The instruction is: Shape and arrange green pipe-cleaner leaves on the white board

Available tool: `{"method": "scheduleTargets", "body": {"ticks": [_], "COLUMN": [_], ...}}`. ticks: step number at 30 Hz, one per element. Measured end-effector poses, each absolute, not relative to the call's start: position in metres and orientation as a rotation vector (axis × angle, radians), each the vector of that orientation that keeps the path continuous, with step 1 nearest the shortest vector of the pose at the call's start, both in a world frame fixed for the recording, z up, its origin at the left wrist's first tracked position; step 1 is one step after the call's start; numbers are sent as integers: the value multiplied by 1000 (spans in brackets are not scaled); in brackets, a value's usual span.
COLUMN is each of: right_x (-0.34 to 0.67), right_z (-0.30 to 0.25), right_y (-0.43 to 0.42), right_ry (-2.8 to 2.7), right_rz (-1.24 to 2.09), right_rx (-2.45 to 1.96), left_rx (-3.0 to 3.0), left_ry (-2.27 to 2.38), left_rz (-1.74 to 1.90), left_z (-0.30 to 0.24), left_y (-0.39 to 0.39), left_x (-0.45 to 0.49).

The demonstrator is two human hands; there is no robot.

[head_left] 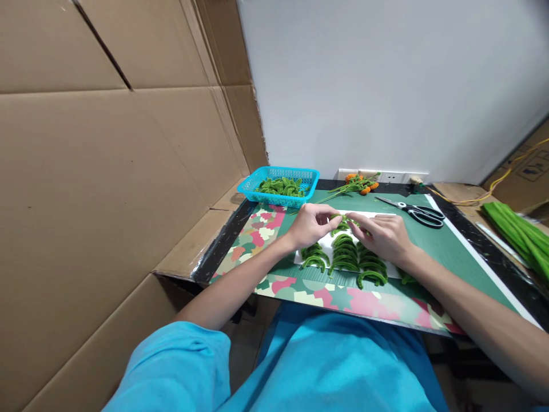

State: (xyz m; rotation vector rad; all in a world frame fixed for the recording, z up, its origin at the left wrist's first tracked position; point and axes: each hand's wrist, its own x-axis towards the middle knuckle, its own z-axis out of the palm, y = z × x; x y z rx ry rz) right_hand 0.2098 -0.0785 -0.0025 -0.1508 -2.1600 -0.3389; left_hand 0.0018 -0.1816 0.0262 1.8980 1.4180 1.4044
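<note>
Between my fingertips is a short green pipe-cleaner piece. My left hand pinches its left end, and my right hand is closed at its right end, partly covering it. Below the hands, curved green pipe-cleaner pieces lie in rows on a white sheet. One stack sits in the middle, a smaller one to its left and another to its right, under my right hand. More green shows just beneath the held piece. My right wrist hides part of the sheet and some green beside it.
A blue basket of green pieces stands at the back left. Orange pipe-cleaner flowers and black-handled scissors lie at the back of the green mat. Long green pipe cleaners lie far right. Cardboard walls the left side.
</note>
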Motion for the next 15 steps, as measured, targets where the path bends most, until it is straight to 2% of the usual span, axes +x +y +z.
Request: {"method": "scheduleTargets", "body": {"ticks": [15], "right_x": [210], "right_z": [2], "right_y": [-82], "right_ry": [-2190], "right_rz": [-293], "right_rx": [-47], "left_rx": [1960], "left_ry": [1384], "left_rz": [1257], "left_z": [24], "left_y": [-183], "left_x": [2]}}
